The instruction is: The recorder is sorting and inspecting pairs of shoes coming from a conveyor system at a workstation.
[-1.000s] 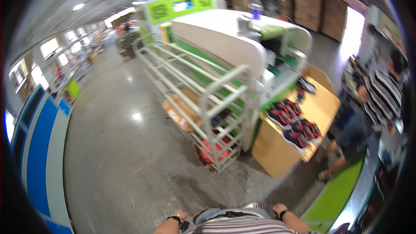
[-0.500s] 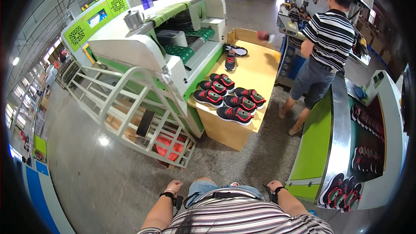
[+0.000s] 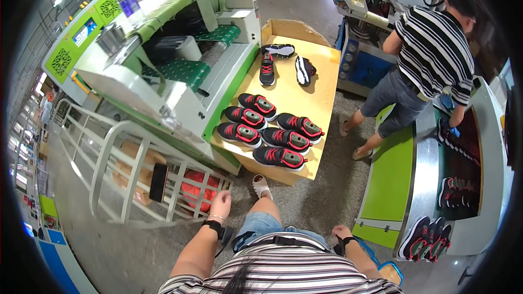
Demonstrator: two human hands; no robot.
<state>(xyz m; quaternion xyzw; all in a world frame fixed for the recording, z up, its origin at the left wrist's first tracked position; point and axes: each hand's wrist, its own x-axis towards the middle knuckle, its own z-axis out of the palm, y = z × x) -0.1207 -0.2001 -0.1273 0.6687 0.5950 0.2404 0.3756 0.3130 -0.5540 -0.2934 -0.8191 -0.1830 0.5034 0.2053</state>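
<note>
My left hand swings forward beside the white metal cart, its fingers loosely curled and nothing seen in it. Low at my other side hangs my right hand, also loosely curled and empty, near the green panel of the right-hand machine. Ahead of me, several black sneakers with red laces stand grouped on the near half of a yellow table. Farther back on it are an upright sneaker, a shoe lying sole up and a sneaker on its side. Neither hand touches a shoe.
A green and white conveyor machine borders the table's left side. To the right, a co-worker in a striped shirt reaches a blue-gloved hand into a machine holding rows of sneakers. More sneakers stand on its near end.
I have stepped closer to the table, and my left hand has swung forward. A sneaker blurred in the air above the table now lies on it. The co-worker has turned to the right-hand machine.
</note>
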